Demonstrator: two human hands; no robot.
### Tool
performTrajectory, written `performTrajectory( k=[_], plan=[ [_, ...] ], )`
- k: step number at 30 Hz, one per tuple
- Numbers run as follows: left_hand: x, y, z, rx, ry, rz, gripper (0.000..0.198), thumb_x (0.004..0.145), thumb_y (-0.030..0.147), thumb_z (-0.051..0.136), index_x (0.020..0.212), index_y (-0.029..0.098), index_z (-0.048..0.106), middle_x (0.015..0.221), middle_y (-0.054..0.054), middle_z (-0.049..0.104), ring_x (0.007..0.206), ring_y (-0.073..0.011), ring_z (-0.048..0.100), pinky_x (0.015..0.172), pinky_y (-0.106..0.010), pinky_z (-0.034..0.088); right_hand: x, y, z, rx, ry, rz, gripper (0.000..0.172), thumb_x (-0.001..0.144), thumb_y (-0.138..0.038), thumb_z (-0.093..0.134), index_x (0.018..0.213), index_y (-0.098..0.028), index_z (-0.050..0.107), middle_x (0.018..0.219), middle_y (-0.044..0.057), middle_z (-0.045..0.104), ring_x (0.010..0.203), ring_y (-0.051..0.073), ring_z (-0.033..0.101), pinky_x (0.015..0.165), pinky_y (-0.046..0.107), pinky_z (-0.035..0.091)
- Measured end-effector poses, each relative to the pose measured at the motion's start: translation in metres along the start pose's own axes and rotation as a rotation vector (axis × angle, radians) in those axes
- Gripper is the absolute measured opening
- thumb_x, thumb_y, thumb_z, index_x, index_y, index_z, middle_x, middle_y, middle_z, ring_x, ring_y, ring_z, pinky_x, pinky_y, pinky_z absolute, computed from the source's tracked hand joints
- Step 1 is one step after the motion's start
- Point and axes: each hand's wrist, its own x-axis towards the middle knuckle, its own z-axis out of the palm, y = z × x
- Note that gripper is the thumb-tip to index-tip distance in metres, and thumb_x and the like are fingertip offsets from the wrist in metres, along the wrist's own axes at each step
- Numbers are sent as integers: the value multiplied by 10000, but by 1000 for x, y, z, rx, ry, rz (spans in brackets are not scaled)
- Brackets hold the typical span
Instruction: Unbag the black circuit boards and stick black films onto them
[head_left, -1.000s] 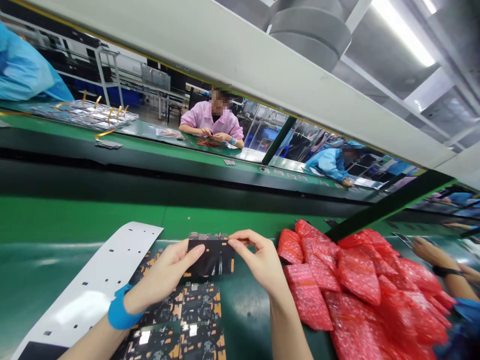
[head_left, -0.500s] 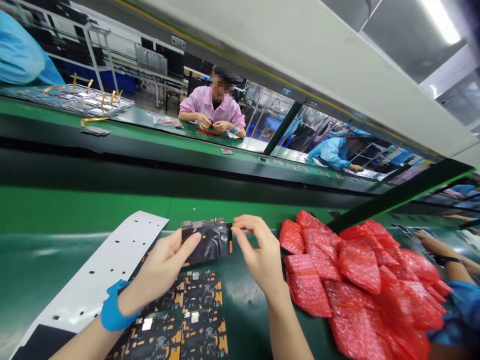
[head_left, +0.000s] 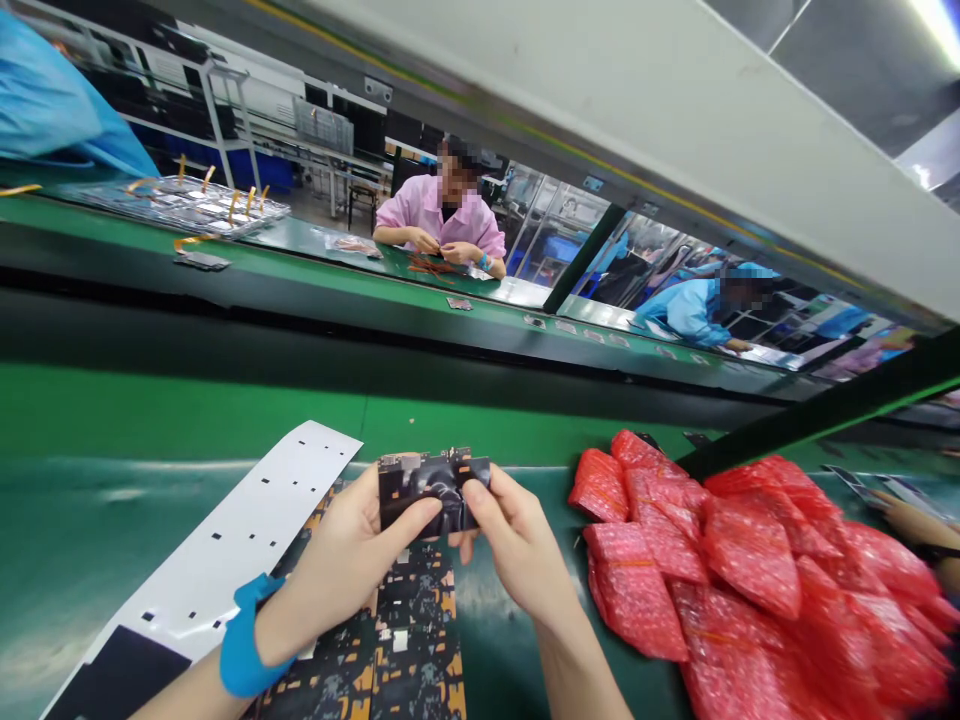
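Note:
Between my two hands is a circuit board (head_left: 401, 465) with a glossy black film (head_left: 442, 480) lying over its face. My left hand (head_left: 349, 545) grips the board's left side, thumb flat on the film. At the right end, my right hand (head_left: 514, 530) pinches the board, its thumb pressing the film, which looks wrinkled there. Beneath the hands, rows of black and orange circuit boards (head_left: 420, 650) lie on the green bench. Left of them rests a white sheet (head_left: 247, 510) with small dark cut-outs, and a black piece (head_left: 124, 675) covers its near end.
Red bubble-wrap packets (head_left: 750, 550) are heaped on the right, near a slanting dark green post (head_left: 825, 400). Across the bench runs a conveyor (head_left: 315, 280) with small parts on it. Beyond sits a person in pink (head_left: 442, 215); another person's arm (head_left: 922, 525) shows at far right.
My right hand has moved from the film's right edge onto the board, its thumb now pressing the film. The left hand keeps its grip. The whole view has shifted slightly.

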Motion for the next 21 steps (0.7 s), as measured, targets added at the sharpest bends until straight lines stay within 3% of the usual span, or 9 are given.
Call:
performTrajectory(
  k=[5,11,15,21],
  plan=[
    [-2,7,-6,-90,-63,-82,418,875,457,659,1157,163,571,1144,-77,700,1007,-214,684,830,-292,593,-4,-1,-1,60,-47,39,298,886,-443,679,1037,-189,638,698,-29,593,520,76,544,454,162,470],
    [-3,9,-9,-75,-65,-56,374,900,441,651,1154,187,546,1158,-45,665,1043,-166,640,920,-235,532,-12,-1,-4,142,-203,20,314,891,-254,703,1190,-286,614,856,-29,619,645,68,531,579,153,480],
    [-6,9,-9,2,-90,-61,479,826,375,724,1219,221,497,1161,-23,633,1062,-173,621,921,-251,515,-18,-5,-7,126,-233,18,402,912,-205,668,1276,-352,584,1003,-12,606,770,94,552,650,175,489],
    [-6,10,-12,67,-97,-101,551,780,341,731,1243,247,447,1170,-18,607,1055,-198,614,925,-309,501,-21,-8,-9,153,-304,46,335,926,-276,664,1251,-295,586,875,-23,594,730,92,562,660,187,492]
  ],
)
